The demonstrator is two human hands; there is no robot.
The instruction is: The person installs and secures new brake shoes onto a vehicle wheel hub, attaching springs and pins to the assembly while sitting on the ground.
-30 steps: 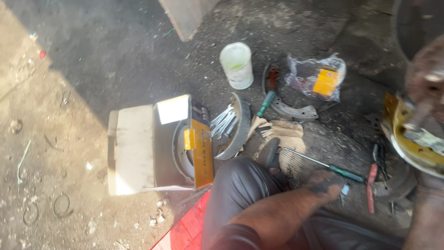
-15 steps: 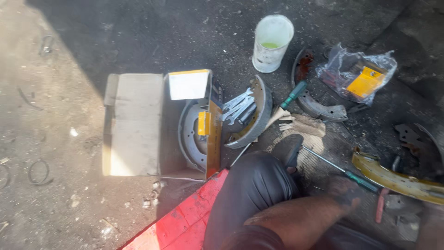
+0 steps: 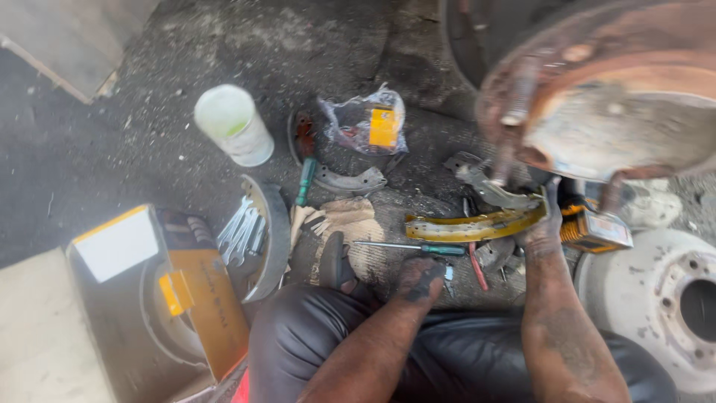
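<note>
My right hand (image 3: 541, 230) grips the end of a yellow curved brake shoe (image 3: 473, 225), held just under a rusty wheel hub (image 3: 611, 97) at the upper right. My left hand (image 3: 420, 277) is low over the ground with its fingers bent down. It is right below a thin screwdriver with a green handle (image 3: 418, 248). Whether it holds anything is not visible. Both forearms are smeared with grease, and my black-clad knee (image 3: 313, 336) fills the bottom middle.
A white tub (image 3: 233, 125), a plastic bag with a yellow box (image 3: 369, 127), an old brake shoe (image 3: 339, 179), a second green-handled screwdriver (image 3: 304, 183) and several wrenches (image 3: 242, 231) lie ahead. An open carton (image 3: 127, 298) stands left, a brake drum (image 3: 656, 298) right.
The view has swung right, away from the carton, bringing the hub into view. My right hand has raised the yellow brake shoe toward it. My left hand stays by the screwdriver.
</note>
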